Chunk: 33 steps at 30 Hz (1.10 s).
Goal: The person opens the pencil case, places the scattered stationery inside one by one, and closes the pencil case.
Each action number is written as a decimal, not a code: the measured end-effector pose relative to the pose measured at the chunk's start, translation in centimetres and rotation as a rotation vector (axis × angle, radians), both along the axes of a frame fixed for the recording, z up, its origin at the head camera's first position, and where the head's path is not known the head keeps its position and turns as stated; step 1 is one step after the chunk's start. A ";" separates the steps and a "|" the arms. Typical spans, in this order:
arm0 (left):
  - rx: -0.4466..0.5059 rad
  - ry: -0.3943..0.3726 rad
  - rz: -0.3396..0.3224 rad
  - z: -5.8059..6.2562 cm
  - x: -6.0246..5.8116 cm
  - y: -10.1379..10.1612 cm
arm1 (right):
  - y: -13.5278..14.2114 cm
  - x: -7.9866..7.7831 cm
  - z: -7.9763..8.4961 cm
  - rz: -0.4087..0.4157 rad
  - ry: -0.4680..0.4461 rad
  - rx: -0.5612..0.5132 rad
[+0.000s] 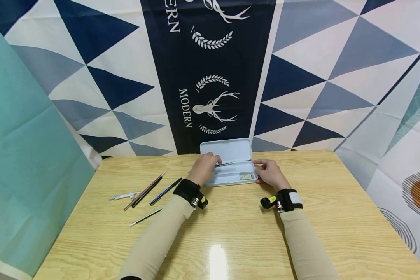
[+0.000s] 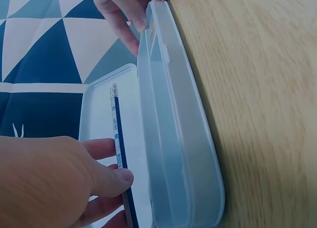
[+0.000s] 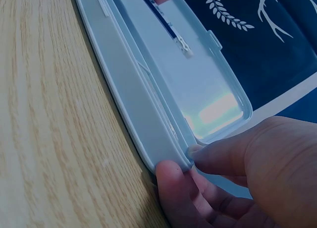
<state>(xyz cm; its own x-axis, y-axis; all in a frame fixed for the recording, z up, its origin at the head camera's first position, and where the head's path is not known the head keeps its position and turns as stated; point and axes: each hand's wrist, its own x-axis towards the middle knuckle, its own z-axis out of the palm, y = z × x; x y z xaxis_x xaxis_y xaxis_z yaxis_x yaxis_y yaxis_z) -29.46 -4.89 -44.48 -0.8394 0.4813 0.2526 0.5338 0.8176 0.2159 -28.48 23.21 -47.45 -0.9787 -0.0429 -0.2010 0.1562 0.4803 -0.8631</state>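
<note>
A pale blue pencil case (image 1: 227, 182) lies at the back of the table, its lid (image 1: 224, 149) tilted up behind the tray. Over it my left hand (image 1: 203, 168) pinches a dark blue and white pencil (image 2: 119, 134) between thumb and fingers. The pencil's white eraser end points to the right. With thumb and fingers, my right hand (image 1: 271, 174) grips the right end of the case, as the right wrist view shows at the tray's corner. A small item with a yellowish label (image 1: 246, 177) sits in the tray's front right compartment.
Left of the case lie a silver compass (image 1: 123, 196), a reddish-brown pencil (image 1: 137, 201) beside a black one (image 1: 150, 189), a blue pen (image 1: 166, 191) and a thin dark pencil (image 1: 145, 217). A patterned cloth (image 1: 217, 58) hangs right behind the table's back edge.
</note>
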 end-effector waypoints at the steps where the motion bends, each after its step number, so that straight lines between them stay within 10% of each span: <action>1: -0.001 0.008 -0.002 -0.1 0.0 0.1 | 0.0 0.0 0.1 0.003 -0.002 0.001; 13: -0.005 -0.005 0.028 0.4 0.6 2.0 | 0.1 0.3 0.3 -0.002 -0.010 0.010; 21: 0.024 0.084 0.012 -7.1 -4.8 2.8 | -0.1 0.3 0.4 0.000 -0.007 0.006; 33: 0.040 0.151 -0.008 -8.0 -5.5 4.1 | -0.1 0.4 0.4 0.000 -0.004 0.008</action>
<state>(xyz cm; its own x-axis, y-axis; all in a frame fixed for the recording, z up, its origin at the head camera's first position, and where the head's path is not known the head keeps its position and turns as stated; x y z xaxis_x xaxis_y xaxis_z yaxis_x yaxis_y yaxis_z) -34.95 -0.79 -52.53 -0.7865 0.4750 0.3947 0.5693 0.8054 0.1651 -28.12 23.08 -47.09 -0.9779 -0.0416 -0.2051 0.1594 0.4872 -0.8586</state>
